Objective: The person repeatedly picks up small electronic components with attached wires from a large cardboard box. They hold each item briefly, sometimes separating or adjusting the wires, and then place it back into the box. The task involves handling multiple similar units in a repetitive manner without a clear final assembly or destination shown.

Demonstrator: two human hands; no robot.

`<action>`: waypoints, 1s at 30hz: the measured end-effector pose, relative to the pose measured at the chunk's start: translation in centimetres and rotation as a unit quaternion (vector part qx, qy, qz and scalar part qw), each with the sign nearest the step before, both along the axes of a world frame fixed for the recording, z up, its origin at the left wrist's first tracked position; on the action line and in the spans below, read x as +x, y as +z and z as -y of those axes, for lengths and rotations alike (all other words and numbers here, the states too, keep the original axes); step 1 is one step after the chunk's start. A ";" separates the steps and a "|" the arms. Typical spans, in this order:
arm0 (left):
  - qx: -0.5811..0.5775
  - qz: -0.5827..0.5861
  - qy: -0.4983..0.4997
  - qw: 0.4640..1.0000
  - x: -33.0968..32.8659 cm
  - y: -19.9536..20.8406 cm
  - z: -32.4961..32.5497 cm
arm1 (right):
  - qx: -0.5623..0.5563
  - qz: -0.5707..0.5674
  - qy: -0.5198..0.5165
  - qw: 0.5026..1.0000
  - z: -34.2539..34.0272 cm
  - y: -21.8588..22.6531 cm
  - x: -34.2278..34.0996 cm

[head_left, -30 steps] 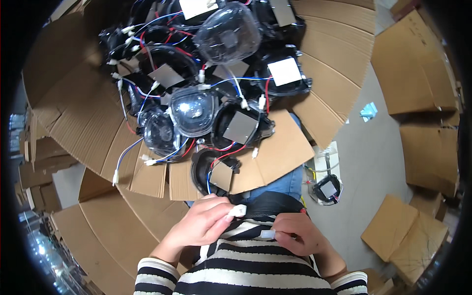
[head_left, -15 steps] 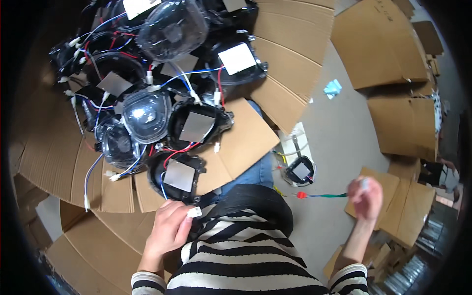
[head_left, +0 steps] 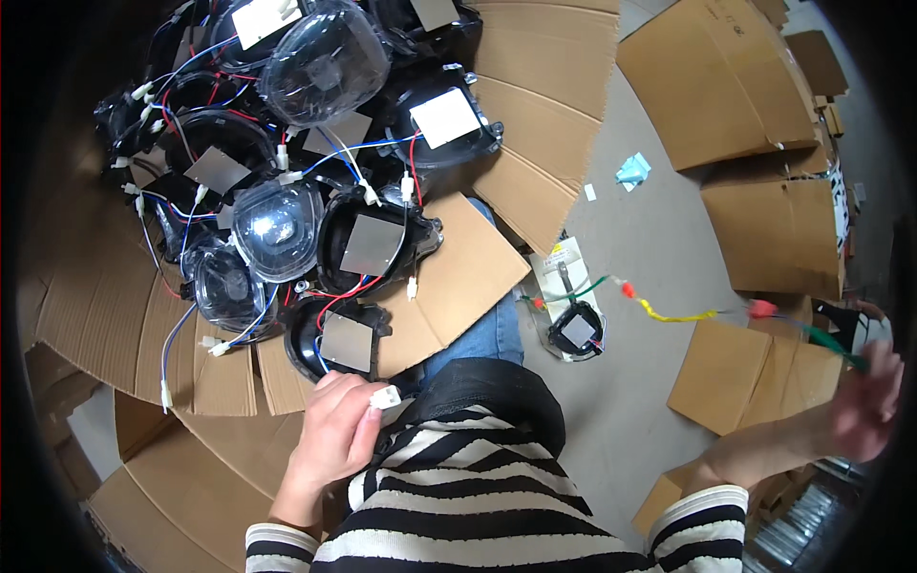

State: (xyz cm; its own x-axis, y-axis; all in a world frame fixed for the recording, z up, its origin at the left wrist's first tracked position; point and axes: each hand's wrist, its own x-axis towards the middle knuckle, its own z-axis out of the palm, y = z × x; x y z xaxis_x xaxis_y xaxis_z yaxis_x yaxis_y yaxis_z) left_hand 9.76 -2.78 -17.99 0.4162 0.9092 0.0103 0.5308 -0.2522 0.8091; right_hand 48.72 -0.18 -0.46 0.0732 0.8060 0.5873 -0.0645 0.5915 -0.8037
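Left hand (head_left: 336,441) fingers pinching white connector (head_left: 386,397); right hand (head_left: 864,406) blurred, fingers gripping wire harness (head_left: 680,313); approx. many headlamps (head_left: 277,227) already wired.

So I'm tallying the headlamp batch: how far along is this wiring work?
A heap of black headlamp units with coloured leads lies on flattened cardboard, and their state of finish is unclear. In hand: the left hand pinches a white connector, and the right hand holds a green, yellow and red wire lead. One unit sits apart on the floor.

right hand (head_left: 864,401): swung out right | green-yellow wire (head_left: 683,312): now stretched taut
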 end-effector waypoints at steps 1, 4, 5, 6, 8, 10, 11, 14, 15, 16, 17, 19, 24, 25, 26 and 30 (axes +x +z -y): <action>0.012 0.012 -0.009 1.000 0.1 0.2 -0.1 | -0.025 0.056 -0.036 0.997 1.1 -2.1 -0.6; 0.015 -0.002 -0.009 1.000 0.1 0.2 0.4 | -0.326 0.141 0.184 0.917 -0.9 -8.4 -9.6; 0.018 0.004 -0.013 1.000 0.1 0.2 0.4 | -0.319 0.069 0.265 0.907 -1.3 -10.3 -11.6; 0.026 0.012 -0.018 0.999 0.1 0.2 0.6 | -0.319 0.123 0.314 0.886 -1.4 -11.4 -12.7; 0.044 0.016 -0.033 0.998 -0.1 0.3 0.8 | -0.308 0.186 0.381 0.852 -1.4 -13.0 -14.9; 0.041 0.013 -0.045 0.998 -0.4 0.4 1.0 | -0.295 0.207 0.411 0.837 -1.2 -14.1 -16.7; 0.041 0.007 -0.051 0.998 -0.6 0.5 1.0 | -0.318 0.207 0.430 0.819 -1.3 -14.1 -17.2; 0.055 -0.025 -0.067 0.996 -1.2 0.7 1.2 | -0.359 0.217 0.458 0.784 -1.4 -14.1 -18.2; 0.057 -0.025 -0.068 0.996 -1.2 0.7 1.2 | -0.353 0.225 0.453 0.787 -1.4 -14.2 -18.4; 0.058 -0.026 -0.070 0.996 -1.3 0.8 1.1 | -0.348 0.234 0.447 0.790 -1.5 -14.2 -18.6; 0.058 -0.029 -0.070 0.995 -1.4 0.9 1.2 | -0.348 0.245 0.441 0.790 -1.5 -14.1 -18.6; 0.069 -0.041 -0.068 0.995 -1.6 0.7 1.3 | -0.347 0.267 0.427 0.791 -1.4 -13.9 -18.7; 0.101 -0.063 -0.081 0.990 -1.7 0.2 1.5 | -0.354 0.286 0.423 0.784 -1.2 -14.1 -18.1; 0.106 -0.059 -0.080 0.989 -1.7 0.1 1.4 | -0.360 0.283 0.426 0.780 -1.2 -14.2 -18.0; 0.112 -0.055 -0.079 0.989 -1.7 0.1 1.3 | -0.359 0.278 0.425 0.783 -1.2 -14.3 -18.0; 0.122 -0.053 -0.072 0.988 -1.4 0.1 1.1 | -0.363 0.260 0.427 0.786 -1.2 -14.5 -18.3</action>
